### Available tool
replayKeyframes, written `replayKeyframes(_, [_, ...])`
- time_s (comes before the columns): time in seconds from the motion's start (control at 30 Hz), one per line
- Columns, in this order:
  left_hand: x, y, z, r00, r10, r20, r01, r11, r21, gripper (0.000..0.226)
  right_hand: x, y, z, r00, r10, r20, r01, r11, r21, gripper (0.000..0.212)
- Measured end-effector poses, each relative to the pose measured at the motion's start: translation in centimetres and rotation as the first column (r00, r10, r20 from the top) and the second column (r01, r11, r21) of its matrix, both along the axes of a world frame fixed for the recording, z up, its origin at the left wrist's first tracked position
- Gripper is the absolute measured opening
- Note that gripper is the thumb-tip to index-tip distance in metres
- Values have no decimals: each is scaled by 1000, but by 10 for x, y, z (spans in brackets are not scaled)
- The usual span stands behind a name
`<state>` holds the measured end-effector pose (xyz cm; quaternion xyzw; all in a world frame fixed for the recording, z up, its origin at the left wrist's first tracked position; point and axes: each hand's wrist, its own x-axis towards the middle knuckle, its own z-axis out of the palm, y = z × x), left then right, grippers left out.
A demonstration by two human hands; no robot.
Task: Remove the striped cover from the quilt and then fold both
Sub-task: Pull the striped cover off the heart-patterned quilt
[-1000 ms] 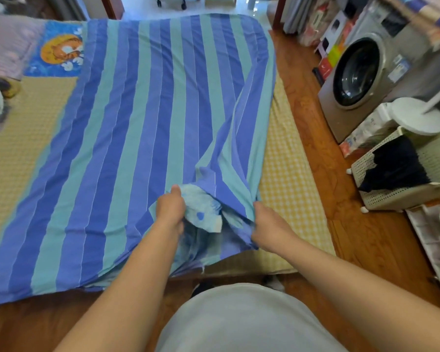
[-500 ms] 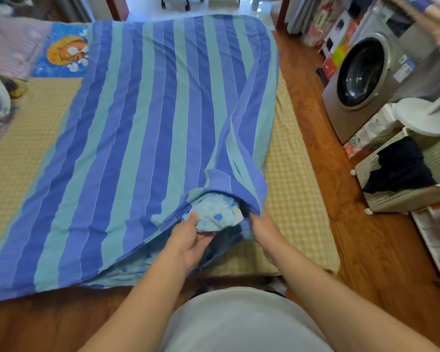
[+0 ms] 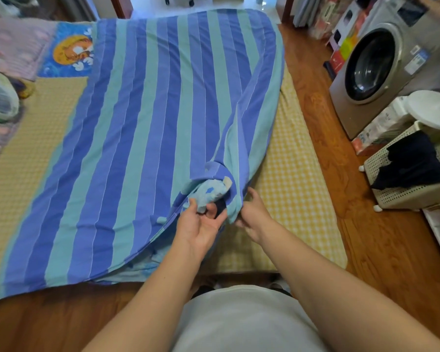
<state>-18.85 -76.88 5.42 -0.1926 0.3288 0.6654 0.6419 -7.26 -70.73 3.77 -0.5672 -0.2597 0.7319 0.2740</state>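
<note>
We have the striped cover (image 3: 142, 138) spread across most of the bed (image 3: 297, 199), its near right corner lifted and bunched where a corner of the pale blue patterned quilt (image 3: 210, 193) pokes out of the opening. Our left hand (image 3: 201, 224) is palm up, fingers curled, pinching that quilt corner; our right hand (image 3: 252, 214) grips the cover's edge just beside it, fingers wrapped into the fabric. The near edge of the cover hangs over the bed's front edge, with quilt showing beneath it.

Outward to the right, a strip of yellow checked sheet lies bare along the bed's side, then a band of wooden floor (image 3: 366, 237). Beyond that stand a washing machine (image 3: 381, 67) and a white perforated laundry basket (image 3: 417, 189) holding dark clothing — both near the bed's right edge. On the left, folded bedding (image 3: 0, 102) and a blue cartoon-print cloth (image 3: 69, 52) sit by the far corner. Bare floor runs between us and the bed.
</note>
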Motion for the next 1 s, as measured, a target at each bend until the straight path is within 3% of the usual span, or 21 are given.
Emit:
replayKeyframes(0.07, [4,-4,-2,1000,6,-1,-6,1000,-27,35,-9,7,-8,995,-18,101,15,999,33,30])
replayKeyframes(0.2, [1,-4,0,999,45,-4,-45,998,-48,36,1,25,-29,921,90,378,-111,993,34,20])
replayKeyframes(0.27, [-6,-4,0,996,13,-87,-22,995,-95,35,24,39,-34,874,-72,481,-13,985,171,19])
replayKeyframes(0.37, [-22,-10,-10,918,-151,-367,49,961,-274,31,92,58,-22,685,-422,593,153,880,449,14])
replayKeyframes(0.47, [-38,-24,-28,801,-327,-502,90,894,-438,35,185,72,-16,411,-694,592,440,719,538,14])
replayKeyframes(0.53, [-37,-33,-30,731,-469,-495,231,853,-468,34,227,74,-14,298,-683,666,529,699,481,31])
replayKeyframes(0.6, [-24,-37,-24,705,-563,-433,362,809,-462,28,244,70,-14,302,-588,750,535,756,377,41])
replayKeyframes(0.67, [-6,-37,-17,698,-614,-367,440,773,-456,21,236,59,-12,351,-359,865,374,900,222,53])
replayKeyframes(0.73, [8,-34,-12,677,-656,-334,485,739,-469,16,200,45,-9,479,-152,865,63,988,139,63])
replayKeyframes(0.8, [16,-32,-11,668,-676,-311,504,719,-479,15,149,26,-13,698,18,716,-180,972,151,67])
replayKeyframes(0.83, [19,-31,-11,657,-688,-308,511,707,-488,15,124,16,-16,721,131,680,-327,930,168,71])
replayKeyframes(0.9, [22,-30,-9,634,-706,-317,525,693,-494,17,86,3,-26,599,316,736,-644,736,209,80])
replayKeyframes(1.0, [26,-26,-6,631,-710,-313,538,691,-483,18,61,17,-31,380,283,881,-836,513,196,68])
